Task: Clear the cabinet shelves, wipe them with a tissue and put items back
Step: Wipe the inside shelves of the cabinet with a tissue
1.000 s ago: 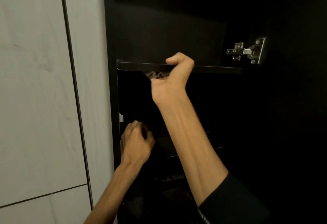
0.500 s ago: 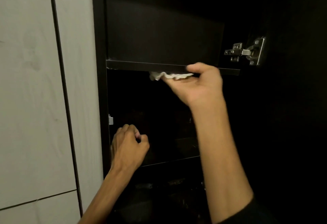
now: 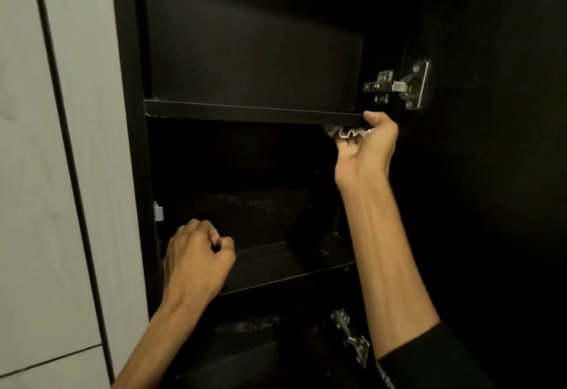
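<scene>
A dark cabinet stands open in front of me. Its upper shelf (image 3: 245, 113) runs across at chest height and looks bare. My right hand (image 3: 366, 149) grips a crumpled white tissue (image 3: 349, 133) and presses it against the right end of that shelf's front edge, thumb on top. A lower shelf (image 3: 285, 262) also looks bare. My left hand (image 3: 196, 261) hovers in a loose fist in front of the lower shelf's left end, holding nothing that I can see.
The open cabinet door (image 3: 497, 173) stands at the right, fixed by a metal hinge (image 3: 399, 86) above my right hand and a second hinge (image 3: 352, 338) lower down. A pale panelled wall (image 3: 55, 173) fills the left. Dark shapes lie below the lower shelf.
My right hand has slid the tissue along the upper shelf's front edge from the middle to the right end. My left hand has barely moved.
</scene>
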